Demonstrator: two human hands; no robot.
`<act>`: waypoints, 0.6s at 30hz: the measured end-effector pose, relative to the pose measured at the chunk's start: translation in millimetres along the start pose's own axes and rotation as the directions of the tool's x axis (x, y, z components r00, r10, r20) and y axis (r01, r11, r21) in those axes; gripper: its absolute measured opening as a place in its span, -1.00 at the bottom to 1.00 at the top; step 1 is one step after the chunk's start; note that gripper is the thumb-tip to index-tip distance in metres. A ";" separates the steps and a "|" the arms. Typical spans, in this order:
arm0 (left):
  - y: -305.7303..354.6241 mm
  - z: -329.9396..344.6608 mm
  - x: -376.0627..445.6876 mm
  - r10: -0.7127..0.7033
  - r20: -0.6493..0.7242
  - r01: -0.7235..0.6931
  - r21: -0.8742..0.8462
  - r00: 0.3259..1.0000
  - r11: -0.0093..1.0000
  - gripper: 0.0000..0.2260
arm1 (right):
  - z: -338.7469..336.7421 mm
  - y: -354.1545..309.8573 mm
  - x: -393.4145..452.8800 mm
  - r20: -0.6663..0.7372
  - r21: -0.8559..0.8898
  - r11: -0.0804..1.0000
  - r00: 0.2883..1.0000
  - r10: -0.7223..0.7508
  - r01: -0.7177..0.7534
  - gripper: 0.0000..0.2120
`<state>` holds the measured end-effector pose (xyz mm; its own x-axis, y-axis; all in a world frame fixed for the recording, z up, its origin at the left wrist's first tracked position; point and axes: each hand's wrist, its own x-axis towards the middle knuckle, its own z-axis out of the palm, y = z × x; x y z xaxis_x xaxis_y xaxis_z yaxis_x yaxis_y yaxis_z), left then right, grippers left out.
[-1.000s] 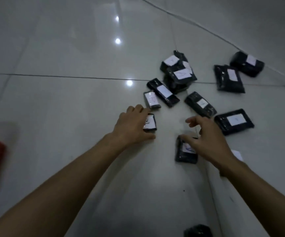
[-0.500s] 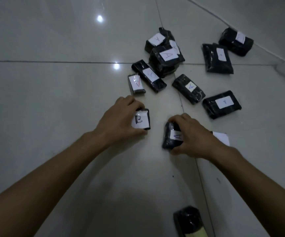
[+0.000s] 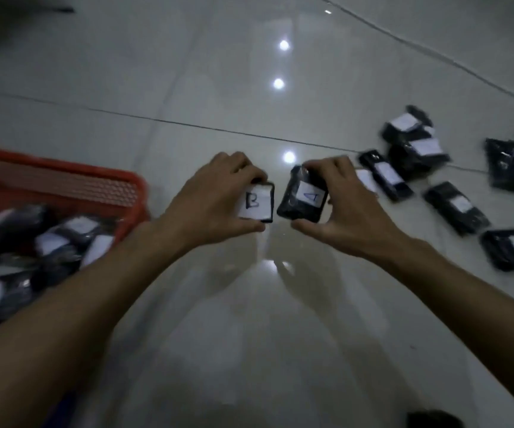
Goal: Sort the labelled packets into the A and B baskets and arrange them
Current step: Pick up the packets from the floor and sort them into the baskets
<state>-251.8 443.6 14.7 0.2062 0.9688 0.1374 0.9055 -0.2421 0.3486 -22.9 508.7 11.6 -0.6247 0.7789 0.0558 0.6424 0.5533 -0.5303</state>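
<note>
Orange mesh forms the one basket in view, at the left edge, and it holds a blurred heap of black packets with white labels; their count cannot be told. Right of it, above the pale tiled floor, the left hand grips a small packet marked B between curled fingers on top and thumb below. Just beside it, not touching, the right hand pinches a black packet marked A the same way, its label facing the camera. Both packets are lifted off the floor. Farther right, about eight loose packets lie scattered on the tiles, two or three of them piled together, their labels too smeared to read. One dark object sits at the bottom edge, too cropped to identify.
</note>
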 end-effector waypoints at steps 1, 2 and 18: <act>-12.5 -19.1 -14.1 -0.051 -0.035 0.052 0.020 0.998 0.998 -0.34 | 4.8 -21.0 16.2 0.001 -0.007 0.998 0.998 -0.061 0.061 -0.25; -23.5 -39.3 -30.8 -0.101 -0.085 0.104 0.030 0.991 0.994 -0.33 | 10.3 -42.7 31.4 0.004 -0.013 0.994 0.994 -0.113 0.113 -0.23; -68.9 -126.5 -386.9 -0.886 -0.070 0.881 0.169 0.457 0.441 -0.39 | 150.6 -286.2 72.7 0.297 -0.045 0.813 0.785 -0.544 0.580 -0.41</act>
<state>-440.9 78.8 54.8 -0.7344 0.6541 -0.1811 0.6441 0.7558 0.1179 -319.1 362.5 40.0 -0.9715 0.2230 0.0809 0.1801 0.9152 -0.3604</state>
